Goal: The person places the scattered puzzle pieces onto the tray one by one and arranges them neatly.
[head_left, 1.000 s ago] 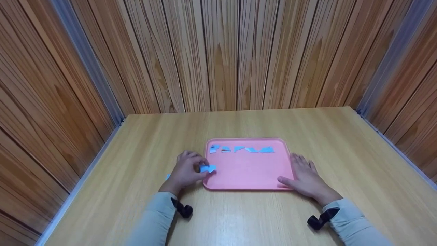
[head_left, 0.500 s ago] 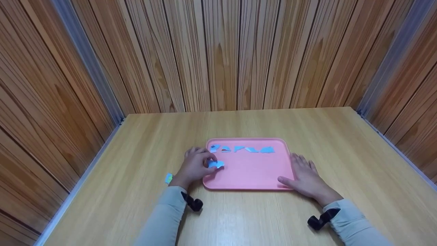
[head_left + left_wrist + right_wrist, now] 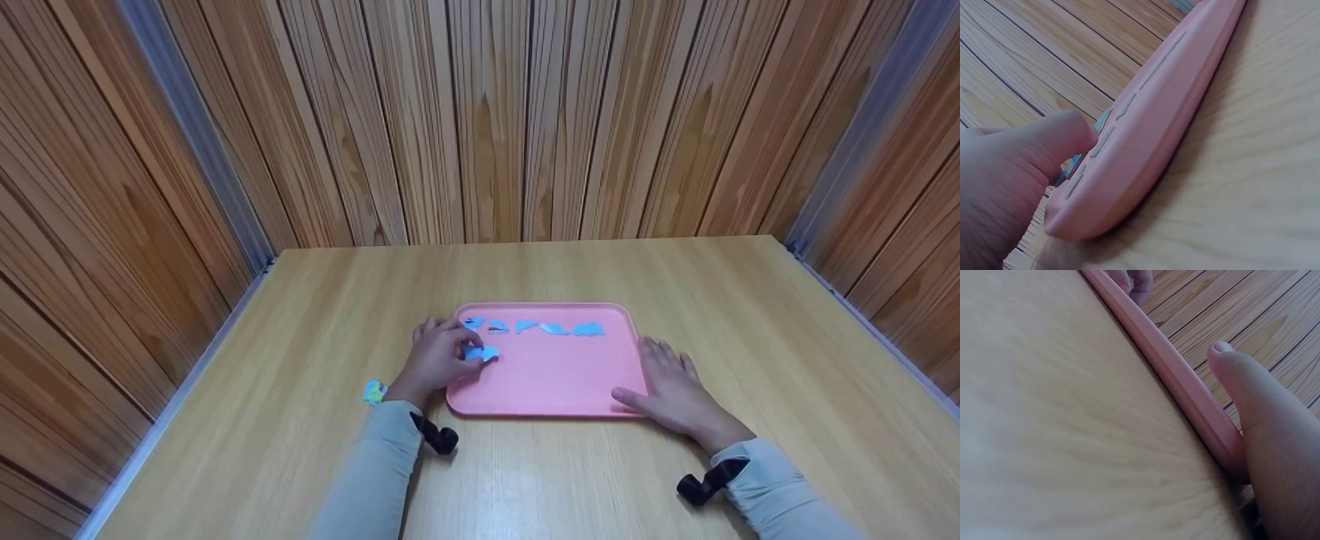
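Note:
My left hand (image 3: 437,361) reaches over the left rim of a pink tray (image 3: 555,382). Between its thumb and fingers it pinches a flat, jagged blue puzzle piece (image 3: 487,352), low over the tray and partly hidden by the fingers. In the left wrist view the thumb (image 3: 1075,132) covers much of that piece. My right hand (image 3: 667,394) lies with fingers straight along the tray's right edge, its thumb extending over the near right corner. Along the tray's far side several blue pieces (image 3: 589,328) form a row, one with a red mark (image 3: 497,328).
Another piece, blue with yellow-green print (image 3: 375,391), lies on the wooden table (image 3: 540,472) left of the tray, beside my left wrist. Wood-plank walls (image 3: 487,120) enclose the table at the back and both sides.
My left hand has moved right and slightly farther back, carrying the blue puzzle piece from the tray's left rim to just below the row. The printed piece on the table has come into view. Right hand unmoved.

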A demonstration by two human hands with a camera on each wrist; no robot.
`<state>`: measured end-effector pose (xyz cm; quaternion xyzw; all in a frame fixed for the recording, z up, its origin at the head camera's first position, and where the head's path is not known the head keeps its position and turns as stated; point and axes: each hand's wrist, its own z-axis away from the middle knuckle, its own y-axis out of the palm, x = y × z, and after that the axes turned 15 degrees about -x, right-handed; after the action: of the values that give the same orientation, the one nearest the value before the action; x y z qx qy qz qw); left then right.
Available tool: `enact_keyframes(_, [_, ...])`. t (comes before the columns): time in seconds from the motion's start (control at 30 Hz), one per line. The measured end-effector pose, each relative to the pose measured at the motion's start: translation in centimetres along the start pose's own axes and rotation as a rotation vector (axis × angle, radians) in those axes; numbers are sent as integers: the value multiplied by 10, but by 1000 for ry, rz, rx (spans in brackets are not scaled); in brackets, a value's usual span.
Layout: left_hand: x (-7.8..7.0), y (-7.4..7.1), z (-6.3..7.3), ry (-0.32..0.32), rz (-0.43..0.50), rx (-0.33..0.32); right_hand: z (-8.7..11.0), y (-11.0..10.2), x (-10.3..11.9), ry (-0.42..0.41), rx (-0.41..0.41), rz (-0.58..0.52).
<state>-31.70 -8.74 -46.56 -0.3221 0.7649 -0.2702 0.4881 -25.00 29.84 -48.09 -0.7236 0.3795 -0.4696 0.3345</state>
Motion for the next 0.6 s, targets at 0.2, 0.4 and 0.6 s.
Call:
enact_keyframes(0.2, [2, 5, -1, 6, -32, 10, 1, 0, 0, -3, -3, -12])
enact_keyframes(0.4, [2, 6, -1, -68, -22, 26, 1, -1, 0, -4, -4, 3])
enact_keyframes(0.6, [3, 6, 0, -96, -17, 23, 1, 0, -1, -2, 2, 9])
